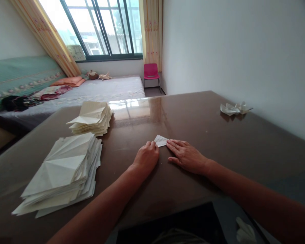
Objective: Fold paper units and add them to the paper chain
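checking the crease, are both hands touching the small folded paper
Touching. The head view shows the right hand resting its fingertips on the folded paper and the left hand curled against its other corner.

No legible txt; print on small folded paper [160, 140] too tiny

Brown table [193, 115] bears near stack [63, 169], far stack [91, 118], folded paper [161, 140], paper flower [235, 108].

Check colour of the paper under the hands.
The paper is white with fine grey print, best seen in the head view.
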`<state>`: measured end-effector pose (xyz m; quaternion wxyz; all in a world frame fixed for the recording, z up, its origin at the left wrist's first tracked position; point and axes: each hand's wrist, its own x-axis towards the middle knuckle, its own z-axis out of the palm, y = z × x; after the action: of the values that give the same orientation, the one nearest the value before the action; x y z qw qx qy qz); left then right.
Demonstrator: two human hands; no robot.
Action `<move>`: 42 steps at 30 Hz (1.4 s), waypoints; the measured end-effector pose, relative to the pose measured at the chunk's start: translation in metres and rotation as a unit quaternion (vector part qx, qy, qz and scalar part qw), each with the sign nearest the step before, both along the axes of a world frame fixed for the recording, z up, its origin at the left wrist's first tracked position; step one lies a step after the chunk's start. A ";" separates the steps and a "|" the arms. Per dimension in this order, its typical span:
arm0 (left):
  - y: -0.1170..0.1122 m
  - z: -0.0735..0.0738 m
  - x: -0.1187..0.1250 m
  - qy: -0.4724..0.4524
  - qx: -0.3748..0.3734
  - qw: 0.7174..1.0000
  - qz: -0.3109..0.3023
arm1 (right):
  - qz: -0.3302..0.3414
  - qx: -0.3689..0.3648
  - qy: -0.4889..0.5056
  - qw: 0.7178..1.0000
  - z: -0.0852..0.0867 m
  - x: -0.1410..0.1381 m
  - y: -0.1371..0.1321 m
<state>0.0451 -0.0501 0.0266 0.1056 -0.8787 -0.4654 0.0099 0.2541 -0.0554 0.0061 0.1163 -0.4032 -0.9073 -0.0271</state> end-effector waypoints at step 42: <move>0.005 -0.023 -0.027 -0.125 -0.064 0.990 0.006 | -0.038 -0.081 -0.031 0.995 0.002 -0.016 0.026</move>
<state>0.0182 -0.0452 0.0041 -0.0097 -0.8753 -0.4784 -0.0696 0.2379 -0.0295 0.0076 0.0536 -0.4442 -0.8938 0.0298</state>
